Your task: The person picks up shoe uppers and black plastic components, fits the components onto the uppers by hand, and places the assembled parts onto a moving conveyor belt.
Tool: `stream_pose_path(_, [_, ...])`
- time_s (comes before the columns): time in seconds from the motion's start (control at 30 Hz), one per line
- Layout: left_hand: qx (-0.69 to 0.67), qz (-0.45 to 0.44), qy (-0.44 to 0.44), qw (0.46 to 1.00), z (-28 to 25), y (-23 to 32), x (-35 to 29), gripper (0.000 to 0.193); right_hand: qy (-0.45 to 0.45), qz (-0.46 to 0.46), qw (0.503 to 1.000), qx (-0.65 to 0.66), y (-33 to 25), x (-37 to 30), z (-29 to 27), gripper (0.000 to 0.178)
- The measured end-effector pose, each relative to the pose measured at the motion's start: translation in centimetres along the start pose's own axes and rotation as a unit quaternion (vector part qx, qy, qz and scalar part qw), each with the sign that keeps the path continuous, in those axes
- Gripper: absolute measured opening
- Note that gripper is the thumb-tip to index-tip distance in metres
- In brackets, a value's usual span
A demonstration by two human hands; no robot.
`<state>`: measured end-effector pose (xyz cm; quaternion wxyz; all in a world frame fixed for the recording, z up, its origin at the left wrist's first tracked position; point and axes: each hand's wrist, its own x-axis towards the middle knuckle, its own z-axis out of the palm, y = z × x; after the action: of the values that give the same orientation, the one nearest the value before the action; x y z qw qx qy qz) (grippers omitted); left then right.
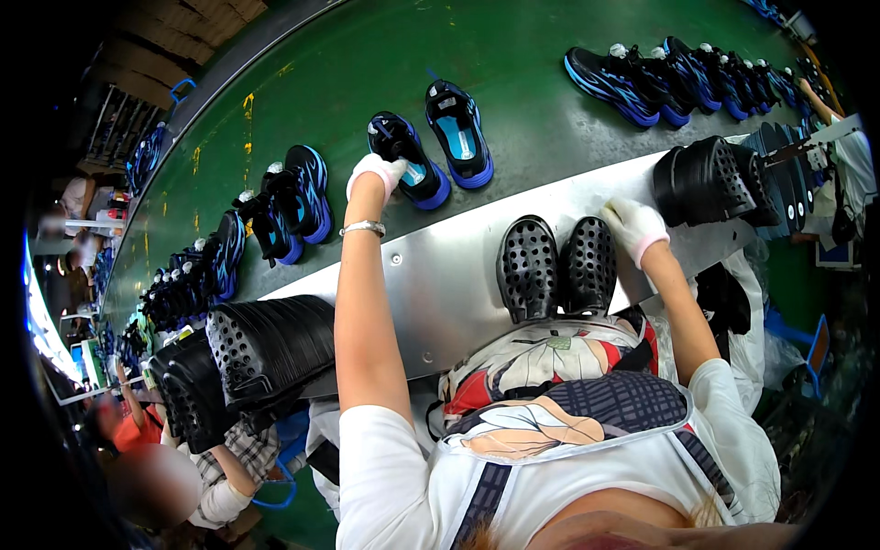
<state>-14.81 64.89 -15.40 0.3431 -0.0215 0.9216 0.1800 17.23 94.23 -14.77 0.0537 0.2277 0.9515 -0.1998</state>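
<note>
Fingers of the white-gloved left hand [374, 174] are touching the near left part of the opening of a black-and-blue shoe [403, 142] in the head view; whether they are gripping its rim, I cannot tell. This shoe is lying just beyond and to the right of that hand, its heel pointing toward the person, and a second shoe [461, 137] is sitting close beside it on the right, apart from both hands. A silver bracelet [364, 227] is circling the left wrist. The white-gloved right hand [637, 229] is hovering or resting, I cannot tell which, by the metal shelf [431, 266], its fingers loosely extended and nothing showing in its grasp. Just left of it, two black perforated forms [530, 270] are standing side by side near the person's patterned apron [550, 417]. Stacks of similar forms are lying at both ends, a left stack [284, 344] and a right stack [701, 183]. Beyond the shelf, more shoes are lining the green table [367, 64], in a left row [229, 252] and a right row [683, 82].
</note>
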Motion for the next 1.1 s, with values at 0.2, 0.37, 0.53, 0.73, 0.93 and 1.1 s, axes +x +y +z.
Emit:
stream_pose_path(0.2, [0.075,0.026,0.070,0.994,0.4,1.2,-1.0,0.053,0.075,0.056,0.993,0.073,1.2,-0.4,2.7,0.028])
stream_pose_path(0.37, [0.083,0.021,0.132,0.988,1.5,0.8,-2.0,0.040,0.096,0.052,0.992,0.063,0.5,0.0,3.4,0.023])
stream_pose_path(0.53, [0.118,0.018,0.121,0.985,1.1,0.1,-4.4,0.018,0.101,0.018,0.989,0.111,4.1,-0.2,6.9,0.029])
stream_pose_path(0.73, [-0.074,0.040,0.170,0.982,2.5,-2.4,-4.1,0.044,0.071,-0.021,0.960,0.269,3.8,-1.6,3.5,0.026])
stream_pose_path(0.93, [-0.211,0.142,0.382,0.889,4.3,-3.8,-7.4,0.040,0.031,-0.124,0.974,0.189,-2.5,-8.5,-4.1,0.028])
stream_pose_path(1.1, [-0.029,0.432,0.536,0.725,5.7,-0.5,-10.8,0.013,-0.018,-0.220,0.972,0.080,-5.7,-10.2,-3.6,0.042])
